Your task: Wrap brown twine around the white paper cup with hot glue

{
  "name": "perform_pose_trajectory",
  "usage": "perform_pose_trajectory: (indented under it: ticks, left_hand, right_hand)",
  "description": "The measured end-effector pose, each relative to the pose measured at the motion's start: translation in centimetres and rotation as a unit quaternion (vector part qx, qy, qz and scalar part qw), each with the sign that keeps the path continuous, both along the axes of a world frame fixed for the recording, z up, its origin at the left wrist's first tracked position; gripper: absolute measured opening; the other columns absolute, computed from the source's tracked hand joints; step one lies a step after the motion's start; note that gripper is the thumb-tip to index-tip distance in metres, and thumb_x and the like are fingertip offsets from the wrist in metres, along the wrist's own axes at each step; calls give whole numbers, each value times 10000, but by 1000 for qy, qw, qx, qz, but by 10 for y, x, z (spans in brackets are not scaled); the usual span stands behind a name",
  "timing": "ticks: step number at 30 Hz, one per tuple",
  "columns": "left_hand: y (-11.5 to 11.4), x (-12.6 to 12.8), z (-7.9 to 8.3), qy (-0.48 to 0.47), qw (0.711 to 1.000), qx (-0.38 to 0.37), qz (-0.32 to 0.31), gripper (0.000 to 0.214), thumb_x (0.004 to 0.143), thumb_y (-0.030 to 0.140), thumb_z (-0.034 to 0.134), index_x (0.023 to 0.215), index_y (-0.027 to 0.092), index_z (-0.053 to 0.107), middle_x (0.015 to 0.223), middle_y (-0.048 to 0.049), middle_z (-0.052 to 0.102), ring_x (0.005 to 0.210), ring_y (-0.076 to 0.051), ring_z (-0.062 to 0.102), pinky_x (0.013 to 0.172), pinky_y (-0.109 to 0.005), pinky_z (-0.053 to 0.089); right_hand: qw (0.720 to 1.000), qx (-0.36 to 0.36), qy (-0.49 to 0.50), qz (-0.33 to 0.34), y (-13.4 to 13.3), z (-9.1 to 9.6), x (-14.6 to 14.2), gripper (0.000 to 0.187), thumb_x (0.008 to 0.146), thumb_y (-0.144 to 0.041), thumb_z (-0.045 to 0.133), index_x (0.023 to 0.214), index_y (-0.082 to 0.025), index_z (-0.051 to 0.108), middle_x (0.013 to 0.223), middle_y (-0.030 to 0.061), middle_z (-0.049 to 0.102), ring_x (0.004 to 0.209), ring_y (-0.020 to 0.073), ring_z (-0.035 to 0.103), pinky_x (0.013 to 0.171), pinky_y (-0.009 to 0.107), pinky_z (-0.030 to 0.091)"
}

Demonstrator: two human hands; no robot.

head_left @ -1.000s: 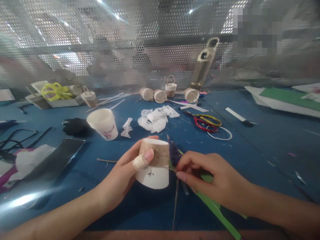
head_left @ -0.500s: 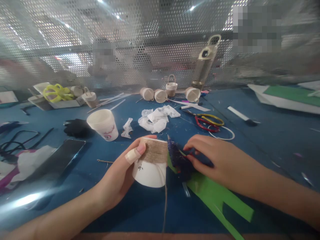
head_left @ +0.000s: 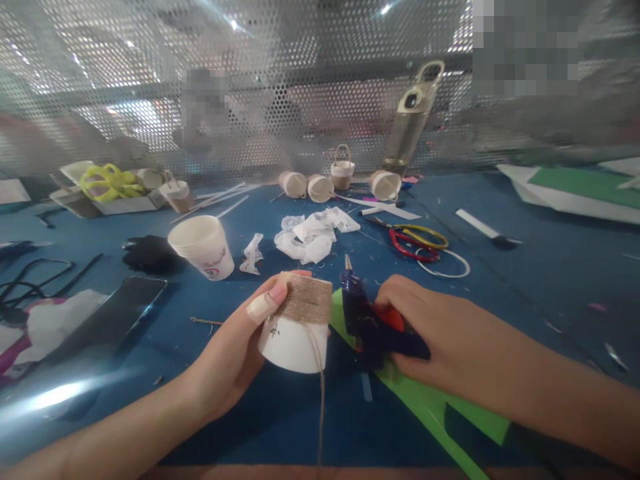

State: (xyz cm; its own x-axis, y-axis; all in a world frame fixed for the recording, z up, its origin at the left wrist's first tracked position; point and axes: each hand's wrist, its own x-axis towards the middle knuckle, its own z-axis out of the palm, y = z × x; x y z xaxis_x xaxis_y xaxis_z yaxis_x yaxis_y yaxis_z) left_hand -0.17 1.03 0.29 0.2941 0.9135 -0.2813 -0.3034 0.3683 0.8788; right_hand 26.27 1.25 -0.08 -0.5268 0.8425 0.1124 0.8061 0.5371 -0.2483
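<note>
My left hand [head_left: 235,353] is wrapped round an upturned white foam cup [head_left: 293,343], its upper part wound with brown twine [head_left: 306,303]; a bandage covers the thumb tip. A loose strand of twine [head_left: 320,413] hangs down from the cup toward me. My right hand [head_left: 440,337] is closed on a dark blue glue gun [head_left: 363,320] with an orange trigger, its nozzle pointing away from me, just right of the cup. The gun lies over a green paper strip [head_left: 435,407].
On the blue table stand a white foam cup [head_left: 203,247], a black phone [head_left: 113,313], crumpled white lace [head_left: 313,237], red and yellow scissors [head_left: 415,241], several small twine-wrapped cups [head_left: 320,188] and a bottle [head_left: 407,127] by the perforated screen. Green and white sheets [head_left: 575,190] lie at right.
My right hand let go of the twine beside the cup, moved to the glue gun and closed on it, lifting its nozzle. The cup tilted slightly in my left hand.
</note>
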Motion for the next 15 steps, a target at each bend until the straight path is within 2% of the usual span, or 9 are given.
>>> perform_pose_trajectory:
  ticks: [3, 7, 11, 15]
  left_hand:
    - [-1, 1, 0, 4, 1000, 5, 9, 456, 897, 542, 711, 1226, 226, 733, 1154, -82, 776, 937, -273, 716, 824, -387, 541]
    - [-1, 0, 0, 13, 1000, 7, 17, 475, 919, 545, 686, 1278, 235, 703, 1173, -82, 771, 981, -277, 717, 808, -368, 543]
    - [-1, -1, -3, 25, 999, -7, 30, 507, 904, 556, 703, 1303, 244, 687, 1115, -79, 781, 1009, -294, 714, 816, -380, 549]
    - [-1, -1, -4, 8, 1000, 4, 22, 452, 931, 542, 668, 1248, 222, 709, 1069, -88, 789, 955, -292, 723, 797, -400, 569]
  right_hand:
    - [999, 14, -11, -32, -4, -4, -4, 288, 722, -178, 670, 945, -253, 504, 842, 5, 617, 499, 184, 587, 434, 306, 285]
    - [998, 48, 30, -42, -4, -10, -6, 325, 707, -142, 610, 990, -256, 497, 947, 21, 653, 567, 202, 637, 480, 319, 360]
    - [979, 100, 174, -33, 2, -13, -4, 382, 747, -151, 644, 1072, -266, 479, 1079, 39, 652, 768, 222, 682, 610, 341, 499]
    - [941, 99, 323, 18, 1, -11, -5, 273, 875, -144, 627, 1054, -305, 500, 1015, 8, 619, 766, 174, 642, 611, 289, 534]
